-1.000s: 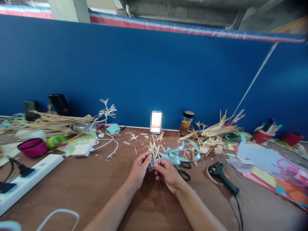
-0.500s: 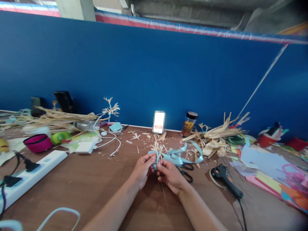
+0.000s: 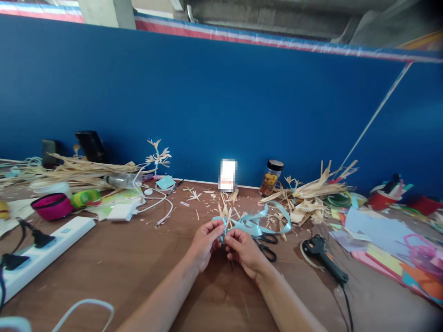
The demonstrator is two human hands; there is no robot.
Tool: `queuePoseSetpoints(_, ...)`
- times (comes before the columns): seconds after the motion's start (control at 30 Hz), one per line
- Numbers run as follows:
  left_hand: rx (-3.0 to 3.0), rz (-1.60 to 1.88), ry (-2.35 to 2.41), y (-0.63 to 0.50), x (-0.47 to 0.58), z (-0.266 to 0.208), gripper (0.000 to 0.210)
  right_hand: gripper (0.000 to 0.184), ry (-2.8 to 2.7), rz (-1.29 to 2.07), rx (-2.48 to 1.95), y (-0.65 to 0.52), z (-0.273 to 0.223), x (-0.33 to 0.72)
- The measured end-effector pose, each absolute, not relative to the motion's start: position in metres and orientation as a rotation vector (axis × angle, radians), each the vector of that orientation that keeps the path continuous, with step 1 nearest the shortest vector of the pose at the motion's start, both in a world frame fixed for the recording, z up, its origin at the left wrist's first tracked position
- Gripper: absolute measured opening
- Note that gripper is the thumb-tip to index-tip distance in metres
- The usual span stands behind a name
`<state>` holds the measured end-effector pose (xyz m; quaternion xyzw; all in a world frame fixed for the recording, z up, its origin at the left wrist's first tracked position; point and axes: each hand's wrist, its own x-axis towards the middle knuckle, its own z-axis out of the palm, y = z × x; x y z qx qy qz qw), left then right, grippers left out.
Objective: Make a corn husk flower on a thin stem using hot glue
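Both hands meet low over the brown table. My left hand (image 3: 207, 240) is closed in a pinch on light blue ribbon, at the stem below a pale dried-husk flower (image 3: 226, 216). My right hand (image 3: 242, 249) pinches the same stem from the other side, just below the left fingertips. The exact grip of its fingers is partly hidden. A thin wire-like strand trails down from between the hands. Loose loops of light blue ribbon (image 3: 254, 224) run off to the right, partly over black-handled scissors (image 3: 268, 251).
A black glue gun (image 3: 323, 258) lies at right, near coloured paper (image 3: 377, 235). Jar (image 3: 272, 177), phone (image 3: 227, 175) and husk bundles (image 3: 311, 198) stand along the blue partition. A white power strip (image 3: 48, 251) and charger (image 3: 122, 211) are at left. Husk scraps litter the middle.
My right fingertips have shifted slightly left and up along the stem. The strand below the hands has swung a little to the right. The left hand's grip looks the same.
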<state>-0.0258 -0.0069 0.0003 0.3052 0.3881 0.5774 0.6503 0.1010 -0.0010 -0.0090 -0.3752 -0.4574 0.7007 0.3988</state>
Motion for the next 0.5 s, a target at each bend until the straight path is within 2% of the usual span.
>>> queuePoseSetpoints(0.5,0.72,1.281,0.877,-0.0055,-0.0262,-0.004,0.021,0.026,-1.191,1.706,-0.967,-0.0004,-0.0105,0.1)
